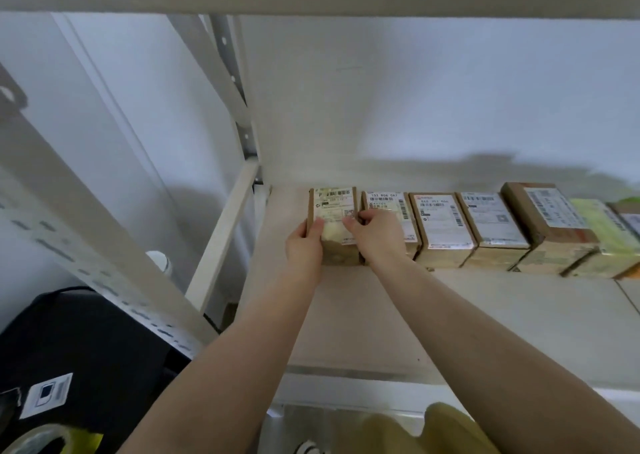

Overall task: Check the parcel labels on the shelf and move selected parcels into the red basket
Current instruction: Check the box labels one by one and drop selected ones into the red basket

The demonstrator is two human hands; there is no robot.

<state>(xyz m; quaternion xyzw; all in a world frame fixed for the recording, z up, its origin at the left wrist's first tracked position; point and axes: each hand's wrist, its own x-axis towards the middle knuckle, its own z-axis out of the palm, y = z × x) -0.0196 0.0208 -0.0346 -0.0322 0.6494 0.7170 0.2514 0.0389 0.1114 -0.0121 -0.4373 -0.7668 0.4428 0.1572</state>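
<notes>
Gripping the leftmost parcel [334,226] on the shelf [450,315], the left hand [304,245] and right hand [375,235] curl their fingers round its sides, beside a parcel row [485,228].

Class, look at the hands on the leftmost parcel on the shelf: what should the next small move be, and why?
Probably draw the leftmost parcel forward off the shelf. Both the left hand and the right hand already hold it by its sides, its label faces up in plain view, and it stands close against the next parcel, so sliding it forward frees it best. The red basket is not in view.
</notes>
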